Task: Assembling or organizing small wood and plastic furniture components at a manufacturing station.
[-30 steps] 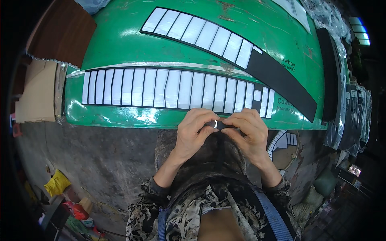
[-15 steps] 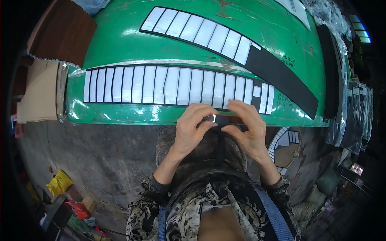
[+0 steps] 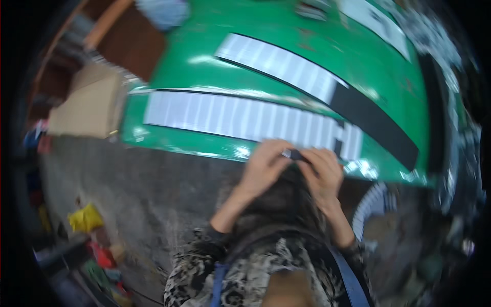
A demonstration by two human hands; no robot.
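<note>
In front of me, at the near edge of the green table, my left hand (image 3: 263, 169) pinches one end of a small dark piece (image 3: 295, 154) with a pale end. My right hand (image 3: 323, 174) has thumb and fingers closed on the other end. Just beyond lies a long black strip (image 3: 338, 134) covered with a row of white rectangles (image 3: 230, 116). Farther back, a second strip rests at a slant, white rectangles (image 3: 279, 62) on its left part and bare black (image 3: 378, 125) on its right. Motion smears the view, so the small piece's detail is hard to see.
The green table (image 3: 199, 77) spreads ahead. Brown boards (image 3: 130, 41) and cardboard (image 3: 87, 105) stand at its left, with clear plastic wrap (image 3: 429, 38) at far right. A yellow bag (image 3: 85, 218) lies on the floor. A curved strip (image 3: 368, 210) sits low at right.
My right hand's spread fingers have closed onto the small dark piece. The whole view has shifted and tilted, with the table appearing farther right. The strips stay where they were on the table.
</note>
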